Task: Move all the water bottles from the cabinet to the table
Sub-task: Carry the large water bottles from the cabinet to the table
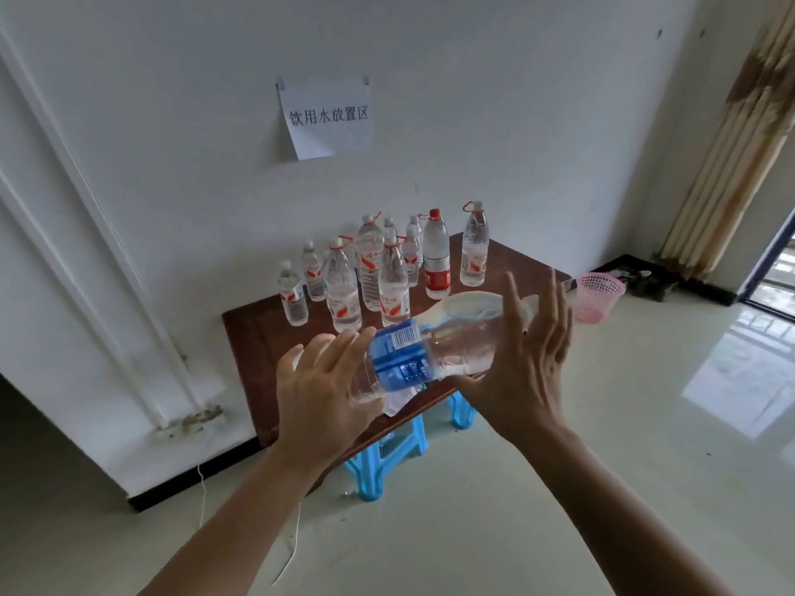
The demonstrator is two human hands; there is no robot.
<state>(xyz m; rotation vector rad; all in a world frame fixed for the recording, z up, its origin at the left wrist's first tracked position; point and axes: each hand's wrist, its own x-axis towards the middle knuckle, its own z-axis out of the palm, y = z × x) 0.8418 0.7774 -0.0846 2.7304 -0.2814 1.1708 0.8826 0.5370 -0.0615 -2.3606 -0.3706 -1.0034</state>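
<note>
Wall [473, 58]: white, far behind both hands.
Floor [559, 488]: pale and shiny, under both arms.
Curtain [740, 144]: tan, hangs far off past the right hand, up in the corner.
Table [258, 337]: brown wood, right under and behind the hands, pushed up to the wall.
Stool [387, 453]: blue plastic, below the hands, partly under the table's near edge.
Big bottle [434, 346]: clear with a blue label, lying on its side in the air between the two hands, over the near part of the table. Its bottom end points to the left hand and its thin end to the right hand.
Left hand [314, 393]: fingers out straight, flat on the bottom end of the big bottle. It is not wrapped around it.
Right hand [520, 367]: fingers spread and straight, pointing up, palm pressed on the thin end of the big bottle. It is not clenched.
Paper sign [327, 118]: white with dark writing, on the wall high above the hands.
Basket [598, 294]: pink, on the floor just past the right hand's fingers.
Table bottles [344, 290]: many, standing up in a bunch behind the hands, near the wall.
Red-label bottle [436, 255]: stands in that bunch, behind the big bottle.
</note>
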